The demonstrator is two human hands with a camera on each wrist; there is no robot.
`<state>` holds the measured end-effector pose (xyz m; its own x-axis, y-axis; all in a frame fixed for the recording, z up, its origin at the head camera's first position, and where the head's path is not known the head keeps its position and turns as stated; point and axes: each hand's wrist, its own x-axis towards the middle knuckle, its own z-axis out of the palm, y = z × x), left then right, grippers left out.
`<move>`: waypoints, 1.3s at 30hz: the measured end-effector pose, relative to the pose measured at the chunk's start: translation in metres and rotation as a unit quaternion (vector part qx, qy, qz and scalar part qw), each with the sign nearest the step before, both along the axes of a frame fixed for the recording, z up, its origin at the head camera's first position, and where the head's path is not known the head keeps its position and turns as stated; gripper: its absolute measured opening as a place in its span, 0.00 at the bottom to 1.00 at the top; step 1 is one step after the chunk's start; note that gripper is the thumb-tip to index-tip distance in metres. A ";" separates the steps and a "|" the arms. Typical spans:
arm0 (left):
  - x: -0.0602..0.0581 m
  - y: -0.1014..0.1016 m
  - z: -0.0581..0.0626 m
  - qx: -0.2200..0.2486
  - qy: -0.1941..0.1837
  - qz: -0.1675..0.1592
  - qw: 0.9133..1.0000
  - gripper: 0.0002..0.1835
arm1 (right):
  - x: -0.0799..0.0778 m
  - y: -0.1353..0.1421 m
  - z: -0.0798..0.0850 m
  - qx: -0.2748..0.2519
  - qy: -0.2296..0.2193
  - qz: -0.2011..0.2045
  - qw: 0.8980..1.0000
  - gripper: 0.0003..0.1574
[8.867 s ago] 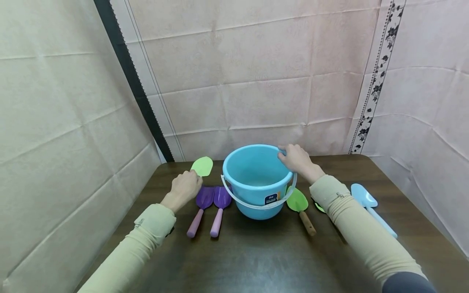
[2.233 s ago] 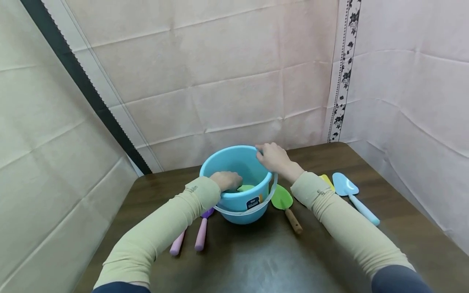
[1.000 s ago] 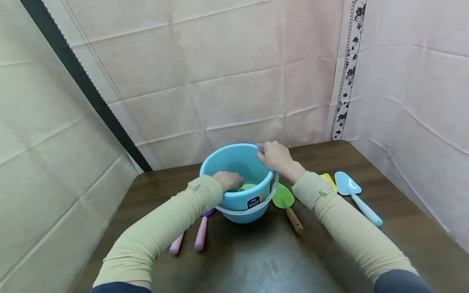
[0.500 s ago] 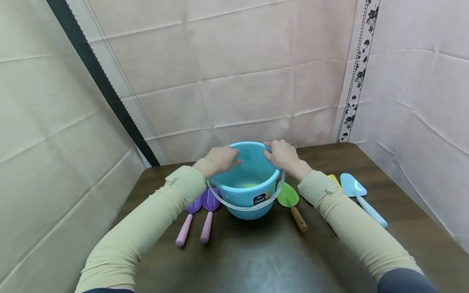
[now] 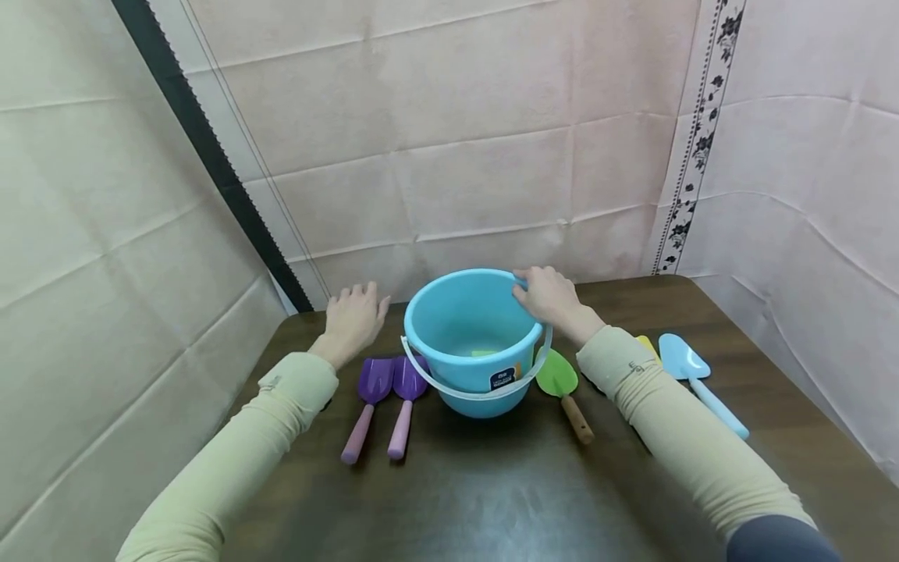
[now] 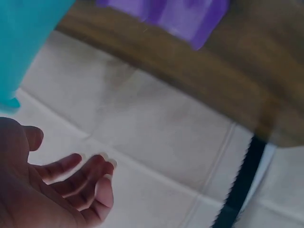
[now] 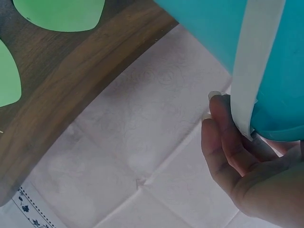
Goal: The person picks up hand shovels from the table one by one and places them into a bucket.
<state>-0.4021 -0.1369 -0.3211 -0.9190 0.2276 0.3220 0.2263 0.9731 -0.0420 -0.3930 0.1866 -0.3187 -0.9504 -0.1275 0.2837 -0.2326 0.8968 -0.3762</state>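
A light blue bucket (image 5: 458, 375) with a white handle stands near the table's back edge. My right hand (image 5: 555, 298) grips its right rim, fingers outside the wall beside the handle strap in the right wrist view. My left hand (image 5: 351, 320) hovers left of the bucket, fingers spread and loosely bent, with nothing in it. Just in front of it lie two purple hand shovels (image 5: 374, 382) with pink handles. Inside the bucket a small patch of a light green shovel (image 5: 485, 353) shows; the rest is hidden by the front wall.
Right of the bucket lies a green trowel (image 5: 558, 375) with a wooden handle. A second green blade (image 7: 7, 80) shows in the right wrist view. Farther right are a yellow tool (image 5: 646, 343), partly behind the sleeve, and a light blue trowel (image 5: 681, 357). Cloth walls (image 5: 485, 195) surround the table.
My left hand, earlier holding the light green shovel, reached into the bucket, let go of it there, then came out leftward. My right hand has stayed on the rim.
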 end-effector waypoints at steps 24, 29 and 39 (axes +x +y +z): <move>0.047 -0.031 -0.112 0.010 -0.162 0.084 0.983 0.27 | -0.002 0.002 -0.004 -0.014 0.004 0.008 1.000 0.27; 0.055 -0.030 -0.120 0.013 -0.162 0.082 0.983 0.26 | -0.001 0.001 -0.005 -0.016 0.006 0.011 1.000 0.27; 0.062 -0.027 -0.132 0.009 -0.142 0.087 0.986 0.18 | -0.001 0.001 -0.002 -0.017 -0.002 0.007 1.000 0.27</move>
